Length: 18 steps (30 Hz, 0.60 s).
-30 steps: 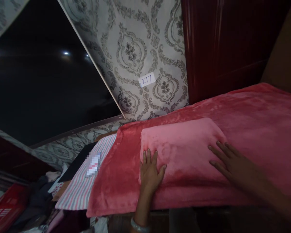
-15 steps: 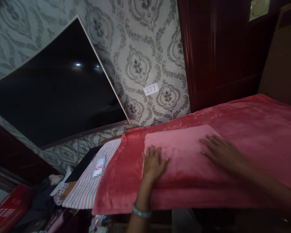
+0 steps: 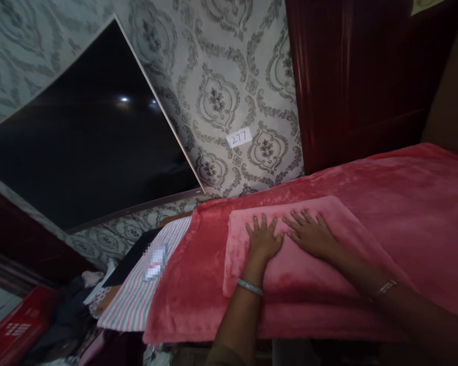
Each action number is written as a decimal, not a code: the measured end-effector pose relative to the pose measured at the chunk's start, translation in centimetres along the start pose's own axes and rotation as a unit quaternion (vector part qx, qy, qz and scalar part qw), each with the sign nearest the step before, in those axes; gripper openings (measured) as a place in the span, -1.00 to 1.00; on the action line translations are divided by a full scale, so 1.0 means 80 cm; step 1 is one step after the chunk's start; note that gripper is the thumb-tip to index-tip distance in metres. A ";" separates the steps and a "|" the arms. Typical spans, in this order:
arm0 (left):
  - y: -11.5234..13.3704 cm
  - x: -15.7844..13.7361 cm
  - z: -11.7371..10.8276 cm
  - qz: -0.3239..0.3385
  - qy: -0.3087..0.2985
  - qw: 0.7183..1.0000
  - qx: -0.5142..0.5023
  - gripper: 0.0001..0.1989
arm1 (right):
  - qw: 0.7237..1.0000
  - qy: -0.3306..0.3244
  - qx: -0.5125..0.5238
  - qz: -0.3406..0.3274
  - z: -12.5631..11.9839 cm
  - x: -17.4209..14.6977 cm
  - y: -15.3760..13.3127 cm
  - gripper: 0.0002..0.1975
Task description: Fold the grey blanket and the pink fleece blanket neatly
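A folded pink plush blanket (image 3: 290, 269) lies on a larger red-pink plush cover (image 3: 191, 264). Flat on its upper left part rests my left hand (image 3: 264, 239), fingers spread. Just to the right, my right hand (image 3: 311, 235) also lies palm down on the folded blanket with its fingers apart. The thumbs are close together, with a small gap between them. Both palms are hidden against the fabric. A pale bracelet (image 3: 249, 287) circles my left wrist, and a thin metal one (image 3: 385, 288) my right.
At the left stands a big dark television (image 3: 95, 137) against the patterned wall (image 3: 213, 61). A striped cloth (image 3: 133, 300) sticks out under the cover's left end. Lower left are a red plastic basket (image 3: 19, 320) and piled clothes. A dark red wooden panel (image 3: 351, 76) rises behind the cover.
My left hand has moved right and slightly up across the folded blanket. My right hand has shifted left from its right side, so the hands are now close together.
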<state>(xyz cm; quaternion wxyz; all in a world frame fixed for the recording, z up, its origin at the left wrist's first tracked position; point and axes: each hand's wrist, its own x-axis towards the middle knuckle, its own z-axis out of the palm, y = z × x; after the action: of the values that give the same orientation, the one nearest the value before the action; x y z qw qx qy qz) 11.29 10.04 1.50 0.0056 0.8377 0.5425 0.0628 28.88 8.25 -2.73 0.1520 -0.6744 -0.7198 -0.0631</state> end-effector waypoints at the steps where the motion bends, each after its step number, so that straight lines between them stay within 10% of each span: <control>1: 0.000 0.000 0.002 0.000 -0.004 1.000 0.001 -0.35 | 1.000 0.008 -0.002 -0.003 0.003 -0.001 0.001 -0.44; 18: 0.004 0.000 0.008 0.005 0.018 1.000 0.014 -0.38 | 0.999 0.041 0.011 -0.020 0.005 -0.008 0.002 -0.46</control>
<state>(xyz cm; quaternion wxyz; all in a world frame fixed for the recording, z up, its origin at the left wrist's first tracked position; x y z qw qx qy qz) 11.64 9.96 0.85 -0.0164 0.8393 0.5389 0.0698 28.98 7.75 -3.33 0.1876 -0.6553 -0.7266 -0.0863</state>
